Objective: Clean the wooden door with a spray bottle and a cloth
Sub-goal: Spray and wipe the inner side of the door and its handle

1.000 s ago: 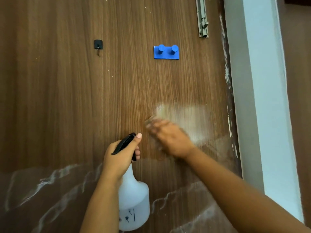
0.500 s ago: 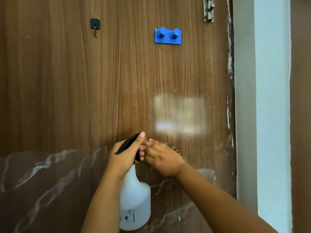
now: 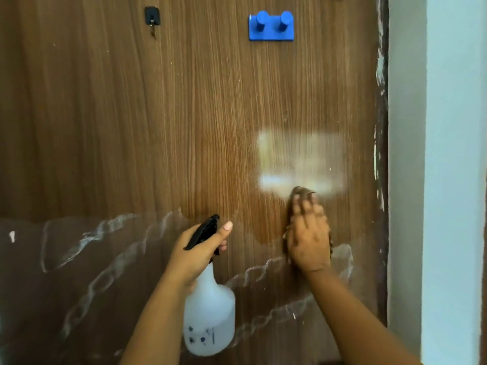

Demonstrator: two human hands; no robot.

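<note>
Across nearly the whole view: wooden door, brown with fine vertical grain, upright and facing the camera
Door surface, upper part: dry-looking, scattered pale specks, worn and chipped along the right edge
Door surface, lower part: clear film covering it, wrinkled, with white creased streaks; ragged upper edge crossing at about the level of the hands
Pale patch: whitish, roughly rectangular, right of centre on the door, brighter along its lower edge, just above the right fingertips
Right of the door: pale wall
Spray bottle: translucent white, bulbous body narrowing to a neck, small dark markings near the base, black trigger head pointing up and right toward the door; held upright, low centre, close in front of the door
Left hand: wrapped round the bottle's neck just under the head, thumb stretched up along the head, fingers curled at the trigger, forearm rising from the bottom edge
Right hand: flat against the door, fingers straight and together pointing up, pressing the cloth to the wood, forearm coming in from lower right
Cloth: brownish, mostly hidden beneath the right hand, showing above the fingertips and at the palm's edges, touching the patch's lower edge
Blue hook plate: two round pegs, fixed high on the door
Black hook: small, high left of the blue one
</note>
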